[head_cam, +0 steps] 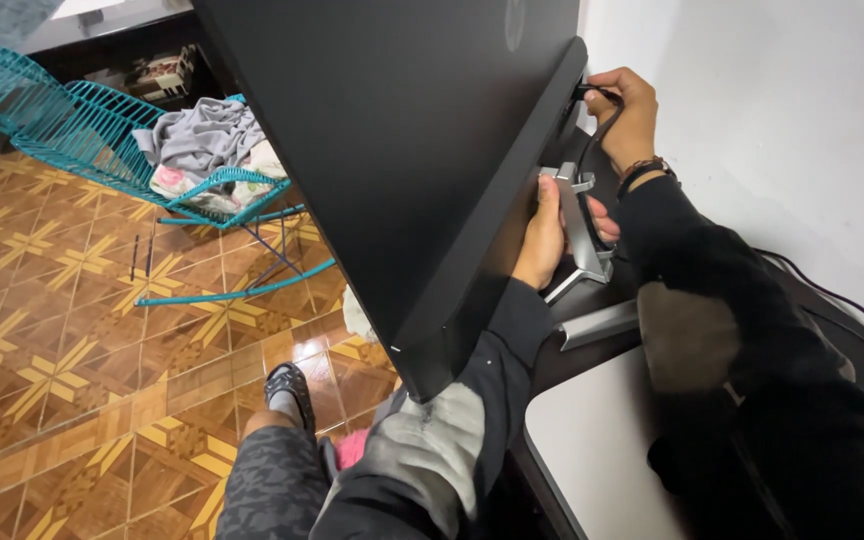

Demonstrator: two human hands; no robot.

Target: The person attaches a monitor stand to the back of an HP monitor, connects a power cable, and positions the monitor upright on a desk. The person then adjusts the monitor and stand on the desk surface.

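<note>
While a teal wire rocking chair (102, 140) holding a heap of grey and patterned clothes (207, 145) stands well apart on the patterned tile floor (62, 370), the black monitor (392, 150) tilts steeply over the desk (602, 440), its long edge running from lower left to upper right. Behind that edge the left hand (542, 235) is wrapped around the silver stand (582, 225). Above and to the right, the right hand (632, 115), the nearer one to the port, pinches a black cable plug (592, 95) against the monitor's back.

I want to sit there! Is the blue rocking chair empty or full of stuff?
Full of stuff: the blue rocking chair has a heap of grey and flowered clothes on its seat.
</note>
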